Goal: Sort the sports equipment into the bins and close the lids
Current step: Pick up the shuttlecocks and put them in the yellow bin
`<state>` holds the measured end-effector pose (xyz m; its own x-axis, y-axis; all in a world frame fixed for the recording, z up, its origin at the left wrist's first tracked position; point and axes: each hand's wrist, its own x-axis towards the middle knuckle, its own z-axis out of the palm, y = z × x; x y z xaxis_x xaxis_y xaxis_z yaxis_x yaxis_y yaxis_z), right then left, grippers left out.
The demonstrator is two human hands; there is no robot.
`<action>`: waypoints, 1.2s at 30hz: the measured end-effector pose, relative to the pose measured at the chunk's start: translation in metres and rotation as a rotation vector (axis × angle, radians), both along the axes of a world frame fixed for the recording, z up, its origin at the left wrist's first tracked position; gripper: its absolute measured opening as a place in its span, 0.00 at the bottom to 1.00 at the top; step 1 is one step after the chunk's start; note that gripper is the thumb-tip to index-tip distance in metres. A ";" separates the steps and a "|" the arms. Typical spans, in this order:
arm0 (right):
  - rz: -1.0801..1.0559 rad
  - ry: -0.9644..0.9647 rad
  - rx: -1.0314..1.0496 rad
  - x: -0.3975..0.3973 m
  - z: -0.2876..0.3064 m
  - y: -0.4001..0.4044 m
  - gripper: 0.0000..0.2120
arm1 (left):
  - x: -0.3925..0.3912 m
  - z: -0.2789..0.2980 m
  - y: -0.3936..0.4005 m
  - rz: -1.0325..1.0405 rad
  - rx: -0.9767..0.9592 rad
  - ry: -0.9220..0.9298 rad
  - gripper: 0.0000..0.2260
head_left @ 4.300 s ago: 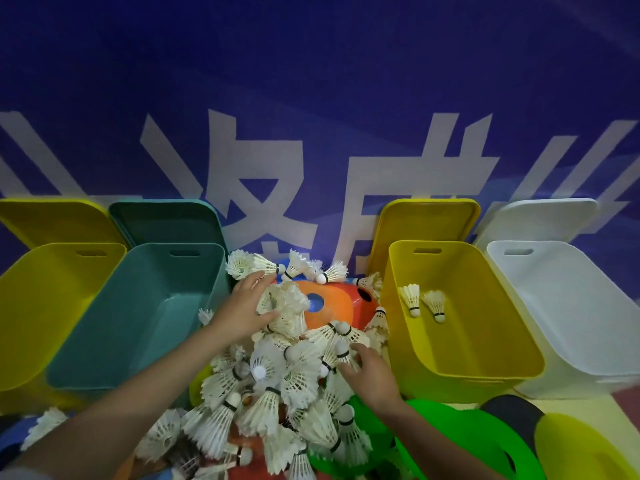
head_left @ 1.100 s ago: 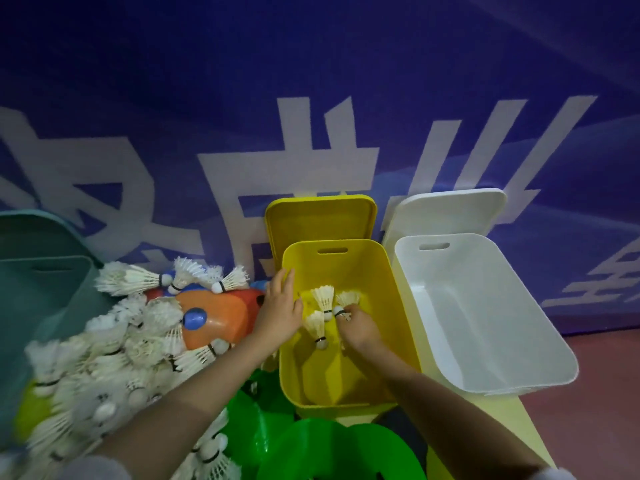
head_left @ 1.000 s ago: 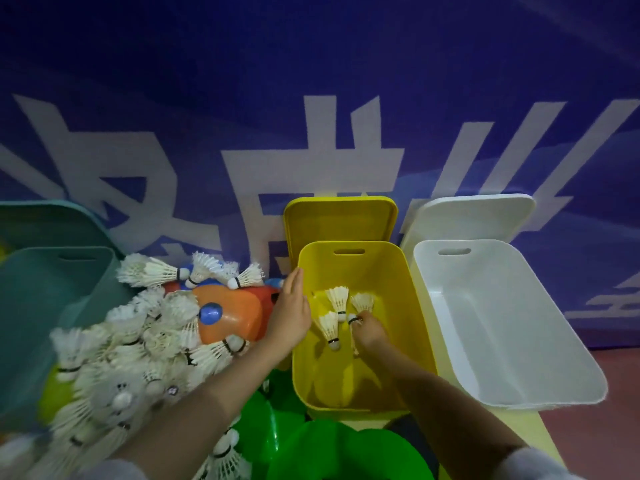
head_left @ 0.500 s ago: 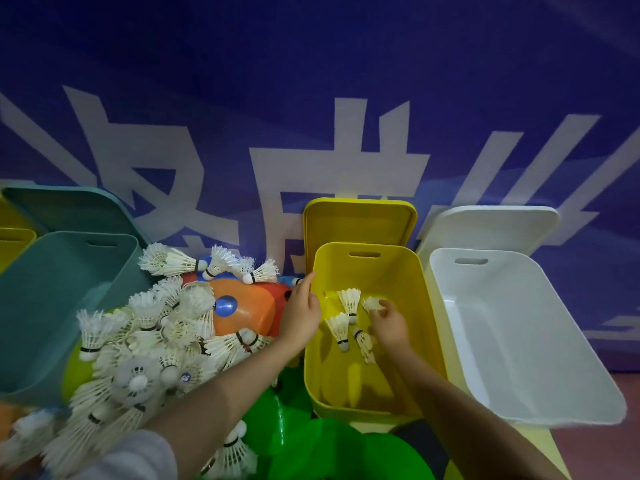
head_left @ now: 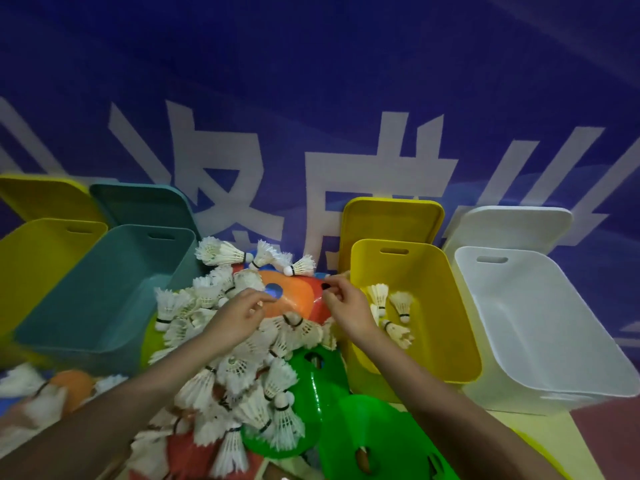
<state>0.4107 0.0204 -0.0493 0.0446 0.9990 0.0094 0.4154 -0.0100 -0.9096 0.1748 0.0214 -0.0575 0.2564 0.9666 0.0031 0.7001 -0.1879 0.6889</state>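
Observation:
A heap of white shuttlecocks (head_left: pixel 239 362) lies between the bins, on top of orange and red marker discs (head_left: pixel 294 299). My left hand (head_left: pixel 235 317) reaches over the heap with relaxed fingers, its tips by the orange disc's blue hole. My right hand (head_left: pixel 349 310) is outside the right yellow bin (head_left: pixel 460 341), its bent fingertips at the red disc's rim, with nothing visibly held. Several shuttlecocks (head_left: pixel 391 306) lie inside that yellow bin.
A white bin (head_left: pixel 588 375) stands at the far right, a teal bin (head_left: pixel 104 289) and another yellow bin (head_left: pixel 31 265) to the left. All lids lean open against the blue wall. Green discs (head_left: pixel 349 420) lie in front; an orange ball (head_left: pixel 72 386) sits at lower left.
My right hand has let go of shuttlecocks in the right yellow bin and come back left to the discs. My left hand has moved from the bin's edge onto the heap.

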 end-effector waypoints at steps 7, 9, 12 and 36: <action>0.092 -0.338 -0.177 -0.055 -0.044 -0.001 0.19 | -0.066 -0.002 -0.004 0.049 0.214 -0.057 0.12; 0.038 -0.420 -0.215 -0.058 -0.056 -0.003 0.20 | -0.076 -0.002 0.000 0.031 0.228 -0.057 0.11; 0.043 -0.529 -0.281 -0.060 -0.072 -0.009 0.21 | -0.088 -0.008 0.009 -0.045 0.133 0.145 0.13; -0.282 -0.254 -0.017 -0.083 -0.063 -0.002 0.15 | -0.113 -0.001 0.051 -0.166 0.089 0.002 0.23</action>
<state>0.3272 0.0184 -0.1128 0.3160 0.9480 0.0389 0.6062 -0.1702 -0.7769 0.0615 0.0726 -0.0581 0.4123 0.9070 0.0857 0.6561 -0.3609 0.6628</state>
